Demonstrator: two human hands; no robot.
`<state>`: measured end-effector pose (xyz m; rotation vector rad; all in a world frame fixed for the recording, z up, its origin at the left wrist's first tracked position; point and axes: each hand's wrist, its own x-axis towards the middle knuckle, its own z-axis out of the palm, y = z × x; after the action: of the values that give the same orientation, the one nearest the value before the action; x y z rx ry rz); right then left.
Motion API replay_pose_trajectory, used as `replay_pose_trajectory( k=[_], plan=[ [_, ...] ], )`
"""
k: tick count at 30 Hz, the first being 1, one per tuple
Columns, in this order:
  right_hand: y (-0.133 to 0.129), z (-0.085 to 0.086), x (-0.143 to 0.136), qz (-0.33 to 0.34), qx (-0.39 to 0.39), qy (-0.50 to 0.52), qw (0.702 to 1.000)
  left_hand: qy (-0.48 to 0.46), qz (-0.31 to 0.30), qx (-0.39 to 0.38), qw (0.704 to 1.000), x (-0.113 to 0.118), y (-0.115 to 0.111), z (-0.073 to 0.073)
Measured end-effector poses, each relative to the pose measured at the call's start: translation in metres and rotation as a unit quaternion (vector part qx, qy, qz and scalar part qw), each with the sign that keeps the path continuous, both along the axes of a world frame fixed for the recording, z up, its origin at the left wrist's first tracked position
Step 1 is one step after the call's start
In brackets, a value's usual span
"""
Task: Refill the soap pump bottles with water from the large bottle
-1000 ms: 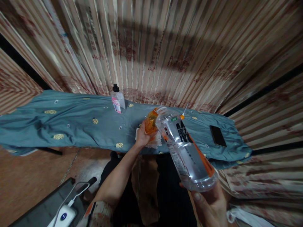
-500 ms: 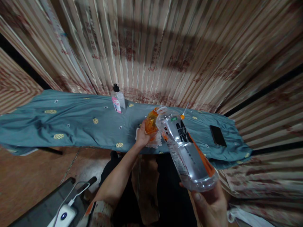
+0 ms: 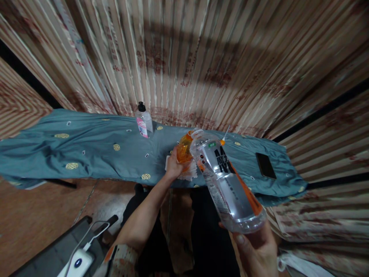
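My left hand (image 3: 174, 166) is wrapped round an orange see-through bottle (image 3: 183, 149) above the middle of the cloth-covered table. My right hand (image 3: 253, 246) grips the base of a large clear bottle (image 3: 227, 184) with a silver and orange label. The large bottle is tilted, its neck up and to the left, at the mouth of the orange bottle. Whether liquid passes between them cannot be made out. White paper or tissue (image 3: 188, 174) lies under the orange bottle, partly hidden by my left hand.
A clear bottle with a black cap (image 3: 143, 125) stands at the back of the teal cloth (image 3: 95, 154). An orange-tipped thin item (image 3: 223, 141) lies behind the large bottle; a black phone (image 3: 265, 166) lies at right. A white device with a cable (image 3: 79, 263) sits lower left.
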<state>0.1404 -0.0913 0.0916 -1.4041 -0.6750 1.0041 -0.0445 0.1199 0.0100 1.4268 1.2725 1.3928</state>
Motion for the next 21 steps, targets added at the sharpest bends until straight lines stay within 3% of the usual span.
replay_pose_trajectory(
  k=[10, 21],
  plan=[
    [-0.0019, -0.008, 0.0091, 0.021, 0.009, -0.023, 0.999, 0.017, 0.008, -0.007, 1.0, -0.0006, -0.0003, -0.0002],
    [0.0, 0.0019, 0.0038, 0.014, -0.001, -0.017, 1.0, 0.001, 0.008, -0.008, 1.0, 0.0007, -0.0007, 0.0015]
  ],
)
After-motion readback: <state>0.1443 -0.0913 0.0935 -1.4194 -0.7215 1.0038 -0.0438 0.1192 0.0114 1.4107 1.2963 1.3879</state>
